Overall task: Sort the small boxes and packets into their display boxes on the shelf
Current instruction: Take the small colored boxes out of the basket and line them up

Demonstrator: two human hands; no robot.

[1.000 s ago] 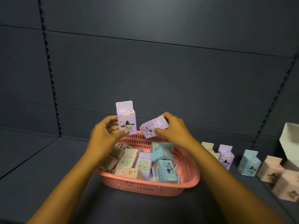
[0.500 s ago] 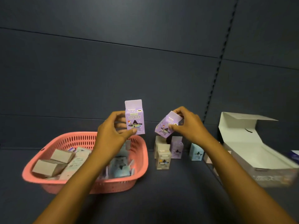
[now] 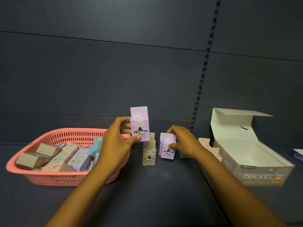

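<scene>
My left fingers (image 3: 138, 137) hold one purple box (image 3: 139, 123) up; my right fingers (image 3: 170, 146) hold another box (image 3: 167, 149) on the shelf (image 3: 164, 185).

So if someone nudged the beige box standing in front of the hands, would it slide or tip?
The beige box stands tall on a narrow base, so it would probably tip. It looks like thin card, likely light. A similar purple box is lifted by the left hand with fingertips alone.

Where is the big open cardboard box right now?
The open display box sits on the shelf at the far right of the head view, lid flipped up, just right of the right hand and the pink boxes.
</scene>
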